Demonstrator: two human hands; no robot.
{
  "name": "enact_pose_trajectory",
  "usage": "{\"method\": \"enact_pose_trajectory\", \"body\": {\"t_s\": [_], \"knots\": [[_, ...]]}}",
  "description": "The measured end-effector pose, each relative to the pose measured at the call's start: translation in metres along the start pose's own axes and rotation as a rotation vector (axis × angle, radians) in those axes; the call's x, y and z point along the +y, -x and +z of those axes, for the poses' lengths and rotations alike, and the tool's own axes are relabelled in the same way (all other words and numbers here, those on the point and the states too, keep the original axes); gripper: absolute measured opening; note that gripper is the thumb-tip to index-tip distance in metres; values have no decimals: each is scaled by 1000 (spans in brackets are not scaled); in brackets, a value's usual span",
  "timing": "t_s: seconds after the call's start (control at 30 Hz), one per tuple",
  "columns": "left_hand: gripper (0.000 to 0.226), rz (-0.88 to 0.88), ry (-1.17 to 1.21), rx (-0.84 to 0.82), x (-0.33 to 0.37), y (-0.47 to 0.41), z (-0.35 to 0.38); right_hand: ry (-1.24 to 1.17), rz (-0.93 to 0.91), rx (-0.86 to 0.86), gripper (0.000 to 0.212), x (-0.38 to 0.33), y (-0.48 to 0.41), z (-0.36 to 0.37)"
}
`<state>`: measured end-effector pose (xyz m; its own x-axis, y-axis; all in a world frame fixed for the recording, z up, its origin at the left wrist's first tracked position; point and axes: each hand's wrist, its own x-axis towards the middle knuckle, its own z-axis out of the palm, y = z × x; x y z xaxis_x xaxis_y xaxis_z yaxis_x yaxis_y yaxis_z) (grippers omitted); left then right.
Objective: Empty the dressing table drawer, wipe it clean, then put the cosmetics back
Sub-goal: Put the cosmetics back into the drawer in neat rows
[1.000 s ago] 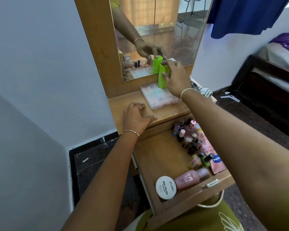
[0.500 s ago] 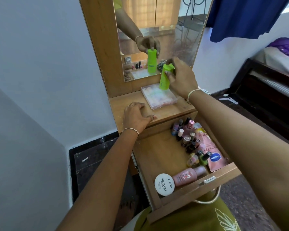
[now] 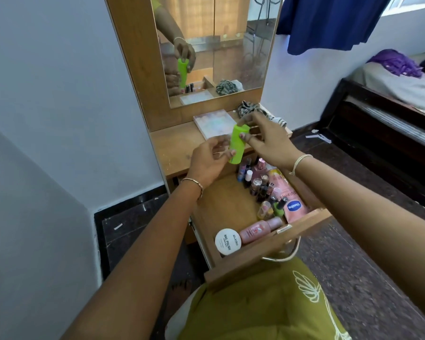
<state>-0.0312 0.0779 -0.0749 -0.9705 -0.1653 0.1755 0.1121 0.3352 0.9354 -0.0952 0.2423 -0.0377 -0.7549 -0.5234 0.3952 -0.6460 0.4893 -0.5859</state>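
My right hand (image 3: 267,141) pinches the top of a bright green bottle (image 3: 238,144), held tilted in the air above the back of the open wooden drawer (image 3: 221,207). My left hand (image 3: 210,160) is at the bottle's lower end, fingertips touching it. Inside the drawer, a cluster of small nail polish bottles (image 3: 260,185) stands along the right side beside a pink Vaseline sachet (image 3: 293,207). A pink bottle (image 3: 258,229) and a white nail polish remover jar (image 3: 228,241) lie at the front.
A pastel palette box (image 3: 213,125) and a striped cloth (image 3: 253,107) lie on the dressing table top (image 3: 172,148) below the mirror (image 3: 216,45). A bed (image 3: 390,94) stands at the right, a white wall at the left.
My right hand has brought the green bottle from the table top by the mirror toward me, over the drawer. My left hand has left the table edge and risen to meet the bottle.
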Motion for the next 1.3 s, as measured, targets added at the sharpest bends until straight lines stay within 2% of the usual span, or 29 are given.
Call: {"method": "enact_pose_trajectory", "body": {"t_s": [0.07,0.3,0.53,0.73,1.3], "knots": [[50,-22,32,-92,-1,6,8,-30,14,-44,21,0,10,3],[45,-152,54,-141,-20,24,31,-165,175,-95,21,6,45,11],[45,-295,26,-101,-49,44,57,-127,338,162,15,40,89,15],[48,-267,-27,-126,-68,49,72,-98,458,316,15,58,117,18],[52,-241,-8,-137,-74,45,93,-65,549,315,13,64,119,21]]}}
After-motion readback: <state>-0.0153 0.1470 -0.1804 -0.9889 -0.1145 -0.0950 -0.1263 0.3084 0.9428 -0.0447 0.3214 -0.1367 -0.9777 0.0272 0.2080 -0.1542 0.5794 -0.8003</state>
